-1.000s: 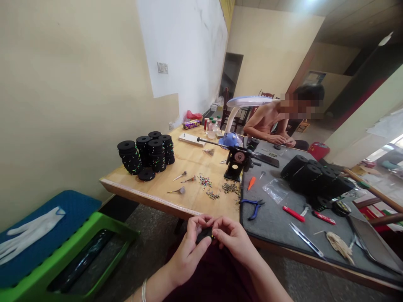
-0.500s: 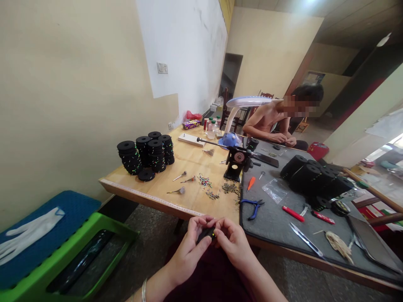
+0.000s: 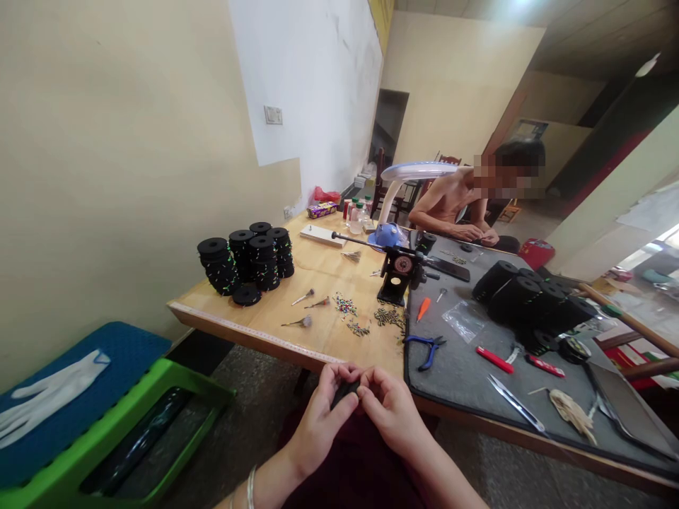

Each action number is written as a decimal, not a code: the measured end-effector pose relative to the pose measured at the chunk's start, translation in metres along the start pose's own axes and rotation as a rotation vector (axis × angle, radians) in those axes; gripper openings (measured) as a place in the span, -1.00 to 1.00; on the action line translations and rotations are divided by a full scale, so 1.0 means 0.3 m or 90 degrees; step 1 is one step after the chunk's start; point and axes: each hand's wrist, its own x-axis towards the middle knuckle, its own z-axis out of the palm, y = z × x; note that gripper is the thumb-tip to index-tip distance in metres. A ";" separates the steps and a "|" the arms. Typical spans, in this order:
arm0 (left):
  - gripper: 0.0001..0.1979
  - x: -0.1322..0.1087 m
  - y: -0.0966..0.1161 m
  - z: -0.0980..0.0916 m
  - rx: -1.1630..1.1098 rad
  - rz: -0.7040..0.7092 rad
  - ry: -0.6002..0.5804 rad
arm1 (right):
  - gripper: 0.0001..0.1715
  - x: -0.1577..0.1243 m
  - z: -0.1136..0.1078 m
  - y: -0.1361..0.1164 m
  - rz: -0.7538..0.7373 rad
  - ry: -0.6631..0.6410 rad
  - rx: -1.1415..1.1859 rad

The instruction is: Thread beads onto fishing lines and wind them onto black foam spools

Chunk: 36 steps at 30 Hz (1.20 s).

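Note:
My left hand (image 3: 329, 408) is closed round a small black foam spool (image 3: 344, 393), in front of the table's near edge. Against the spool's right side, the fingers of my right hand (image 3: 386, 404) are pinched together; what they hold, if anything, is too small to make out. Beyond my hands, on the wood, lie small coloured beads (image 3: 346, 305) and small dark metal parts (image 3: 389, 317). Blue-handled pliers (image 3: 426, 350) rest on the grey mat (image 3: 450, 382) to the right. Stacked black spools (image 3: 215, 265) stand at the table's left.
A black winding device (image 3: 397, 272) stands mid-table. More black spools (image 3: 523, 300), a red cutter (image 3: 494, 359) and tweezers (image 3: 515, 403) are on the mat. Across the table sits a person (image 3: 450, 201). A green stool (image 3: 212, 396) is at the left.
The yellow-green bits seen between my fingers are now hidden. My right fingers have shifted slightly at the spool.

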 end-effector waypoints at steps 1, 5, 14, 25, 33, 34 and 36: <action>-0.82 0.000 0.004 0.002 0.022 0.003 0.007 | -0.86 0.000 -0.001 0.001 -0.004 -0.001 -0.006; -0.84 0.000 0.012 0.011 0.075 0.012 0.029 | -0.87 0.000 -0.003 0.008 -0.017 -0.004 -0.009; -0.87 -0.003 0.017 0.020 0.109 0.024 0.059 | -0.86 -0.004 0.000 0.005 -0.016 0.003 -0.003; -0.82 0.004 -0.002 -0.001 0.053 -0.005 0.017 | -0.62 0.012 0.019 0.047 0.044 0.026 0.162; -0.79 0.014 -0.031 -0.036 0.028 0.010 0.062 | -0.53 0.031 0.031 0.088 0.045 0.091 0.278; -0.76 0.019 -0.034 -0.047 0.033 0.011 0.080 | -0.53 0.029 0.028 0.099 0.042 0.103 0.275; -0.72 0.030 -0.035 -0.079 0.042 0.012 0.123 | -0.54 0.025 0.021 0.123 0.036 0.114 0.256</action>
